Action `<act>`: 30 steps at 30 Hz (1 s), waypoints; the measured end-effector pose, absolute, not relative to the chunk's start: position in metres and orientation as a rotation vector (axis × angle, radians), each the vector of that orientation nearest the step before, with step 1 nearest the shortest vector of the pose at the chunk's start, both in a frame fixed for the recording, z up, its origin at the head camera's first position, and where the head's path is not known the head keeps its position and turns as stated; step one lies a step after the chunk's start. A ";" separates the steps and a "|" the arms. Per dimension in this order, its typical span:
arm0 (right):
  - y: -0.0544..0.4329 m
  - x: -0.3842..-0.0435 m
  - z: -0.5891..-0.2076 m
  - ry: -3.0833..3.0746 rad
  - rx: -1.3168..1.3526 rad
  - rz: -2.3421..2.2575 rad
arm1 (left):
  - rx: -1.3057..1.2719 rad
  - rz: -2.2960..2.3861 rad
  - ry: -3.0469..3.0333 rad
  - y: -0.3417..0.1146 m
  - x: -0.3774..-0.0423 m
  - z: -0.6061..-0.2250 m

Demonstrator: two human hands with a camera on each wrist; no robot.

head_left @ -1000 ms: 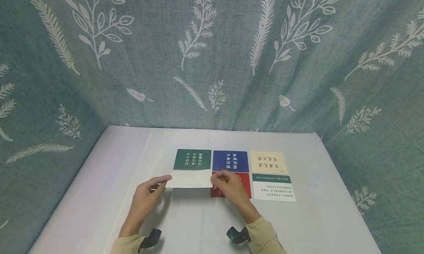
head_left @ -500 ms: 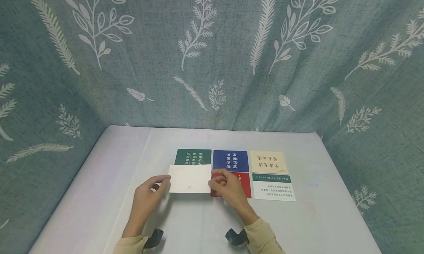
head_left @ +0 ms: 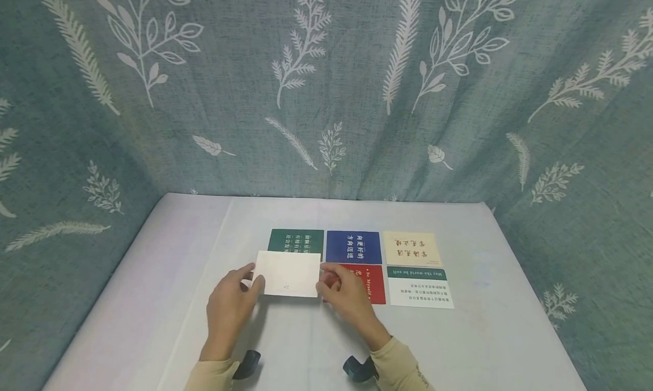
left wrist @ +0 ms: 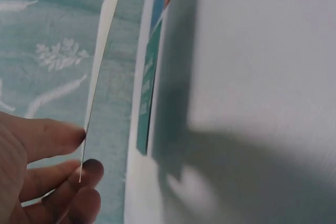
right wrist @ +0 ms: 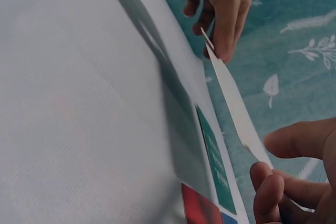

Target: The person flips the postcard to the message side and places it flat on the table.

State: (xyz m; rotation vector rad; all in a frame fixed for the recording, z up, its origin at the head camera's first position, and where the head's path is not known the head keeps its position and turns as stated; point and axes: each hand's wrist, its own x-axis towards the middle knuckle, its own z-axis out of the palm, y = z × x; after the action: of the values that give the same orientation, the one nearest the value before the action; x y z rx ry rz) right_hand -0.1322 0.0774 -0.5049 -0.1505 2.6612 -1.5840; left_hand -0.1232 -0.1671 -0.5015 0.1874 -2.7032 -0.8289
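A blank-looking white card (head_left: 287,273), with a tiny mark near its lower edge, is held up between both hands above the table. My left hand (head_left: 229,306) pinches its left end, thumb on the near face and fingers behind. At the other end my right hand (head_left: 351,303) grips the card between thumb and fingers. Both wrist views show the card nearly edge-on and apart from the tabletop. Behind it lies a green card (head_left: 293,239) with white writing, its lower part hidden. A red card (head_left: 374,283) lies partly covered by the right hand.
The white-covered table (head_left: 490,334) also bears a blue card (head_left: 353,247), a cream card (head_left: 412,248) and a white card with a green band (head_left: 420,293), laid close together. A patterned teal curtain (head_left: 367,153) surrounds the back and sides.
The white card has tilted so more of its pale face shows, and it has shifted slightly left. More of the green card is covered. Left thumb lies further over the card.
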 end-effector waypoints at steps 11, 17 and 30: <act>0.075 -0.131 -0.507 2.691 -0.124 -1.506 | 0.205 -0.840 -2.733 -0.162 -0.123 -0.503; 0.073 -0.131 -0.507 2.734 -0.135 -1.457 | 0.222 -0.811 -2.754 -0.160 -0.125 -0.503; 0.061 -0.137 -0.512 2.981 -0.113 -1.056 | 0.273 -0.706 -2.850 -0.157 -0.131 -0.512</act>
State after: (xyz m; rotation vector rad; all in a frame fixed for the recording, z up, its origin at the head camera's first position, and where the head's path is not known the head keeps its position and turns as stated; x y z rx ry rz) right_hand -0.1369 0.0605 -0.5118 -0.1131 2.9808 -1.0565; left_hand -0.1312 -0.1570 -0.5122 0.2734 -2.8496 -0.7059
